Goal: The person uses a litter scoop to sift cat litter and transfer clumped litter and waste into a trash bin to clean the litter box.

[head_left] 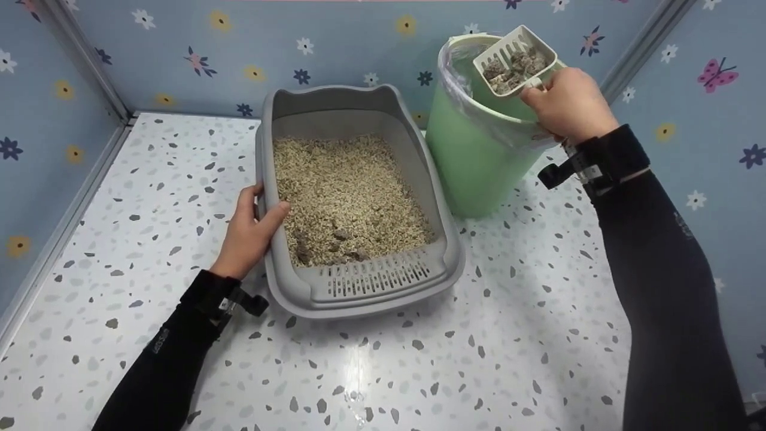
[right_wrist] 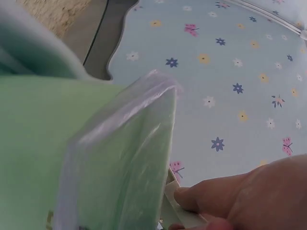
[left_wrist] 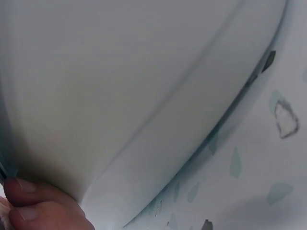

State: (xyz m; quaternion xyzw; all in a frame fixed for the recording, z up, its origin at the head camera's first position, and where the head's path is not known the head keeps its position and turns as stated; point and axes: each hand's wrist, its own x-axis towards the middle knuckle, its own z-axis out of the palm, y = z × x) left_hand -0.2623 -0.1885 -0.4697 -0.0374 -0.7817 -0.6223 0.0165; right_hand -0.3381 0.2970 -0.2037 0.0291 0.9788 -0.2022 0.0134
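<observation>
My left hand point(head_left: 248, 233) grips the left wall of a grey litter box point(head_left: 365, 304), thumb over the rim and fingers outside. In the left wrist view, fingertips point(left_wrist: 43, 206) touch the box's pale outer side point(left_wrist: 124, 86). Tan granular litter point(head_left: 353, 185) fills the box floor, with darker clumps point(head_left: 342, 233) near the slotted front. My right hand point(head_left: 571, 105) holds a cream slotted litter scoop point(head_left: 516, 45) by its handle. Several grey-brown clumps point(head_left: 526, 61) lie in the scoop, which is tilted over the mouth of a green bin point(head_left: 479, 155).
A translucent bag point(right_wrist: 120, 115) lines the bin and folds over its rim. The bin stands close against the box's right side. Flowered wall panels point(head_left: 335, 36) enclose the back and both sides. Speckled white floor point(head_left: 383, 371) spreads in front.
</observation>
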